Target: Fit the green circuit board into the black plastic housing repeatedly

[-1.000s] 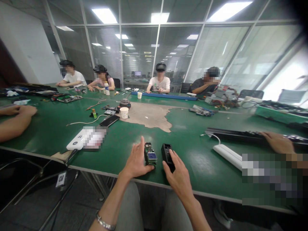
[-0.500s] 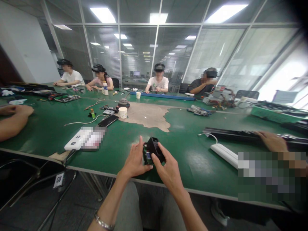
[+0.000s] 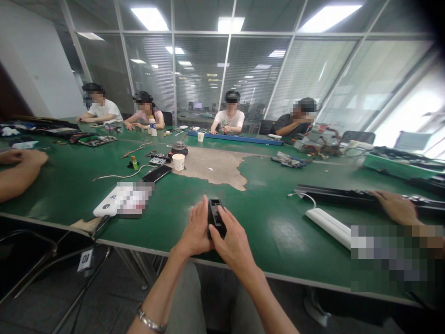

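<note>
A small black plastic case [image 3: 216, 218] with rectangular cut-outs is held between my two hands, close over the near edge of the green table. My left hand [image 3: 196, 228] lies along its left side, fingers straight and together, pressing against it. My right hand [image 3: 231, 236] grips the case from the right, with the thumb on the near part and the fingers over the right side. The underside of the case is hidden, and no circuit board shows now.
A white power strip [image 3: 328, 225] and another person's hand [image 3: 396, 206] on a long black bar are to the right. A phone [image 3: 157, 173], a paper cup [image 3: 178, 162] and a white device [image 3: 109, 200] lie left. Several people sit across the green table [image 3: 167, 208].
My right hand has moved the black case left, against my left palm, and turned it more upright. The green circuit board seen beside the case before is now hidden.
</note>
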`<control>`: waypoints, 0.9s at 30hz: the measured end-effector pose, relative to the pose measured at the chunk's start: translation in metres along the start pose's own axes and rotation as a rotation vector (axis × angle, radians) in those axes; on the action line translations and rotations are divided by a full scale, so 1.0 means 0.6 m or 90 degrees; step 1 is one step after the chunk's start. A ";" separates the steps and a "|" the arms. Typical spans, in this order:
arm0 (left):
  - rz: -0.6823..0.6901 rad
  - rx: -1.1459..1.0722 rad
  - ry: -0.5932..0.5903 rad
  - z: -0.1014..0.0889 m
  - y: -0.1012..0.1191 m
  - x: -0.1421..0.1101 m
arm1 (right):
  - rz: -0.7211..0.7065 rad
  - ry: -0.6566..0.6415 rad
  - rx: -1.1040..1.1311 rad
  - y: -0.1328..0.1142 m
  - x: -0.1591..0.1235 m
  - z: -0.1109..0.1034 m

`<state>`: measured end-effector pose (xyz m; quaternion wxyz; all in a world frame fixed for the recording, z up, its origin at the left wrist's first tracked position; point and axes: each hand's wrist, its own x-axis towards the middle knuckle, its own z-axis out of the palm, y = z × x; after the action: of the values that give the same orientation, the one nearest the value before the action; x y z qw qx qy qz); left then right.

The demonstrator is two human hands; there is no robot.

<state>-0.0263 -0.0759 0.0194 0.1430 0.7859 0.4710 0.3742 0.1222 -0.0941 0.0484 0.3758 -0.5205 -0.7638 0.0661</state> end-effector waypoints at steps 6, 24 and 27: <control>-0.016 0.011 -0.001 -0.003 0.006 -0.001 | 0.009 -0.037 -0.018 0.013 -0.020 0.023; -0.011 0.023 -0.015 -0.001 0.000 0.000 | 0.087 0.128 0.114 0.004 -0.001 -0.014; -0.024 0.022 -0.020 -0.004 0.002 0.001 | 0.117 0.180 0.092 0.027 -0.001 -0.036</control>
<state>-0.0271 -0.0759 0.0218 0.1439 0.7848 0.4900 0.3510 0.1484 -0.0937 0.0557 0.5079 -0.5638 -0.6463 0.0807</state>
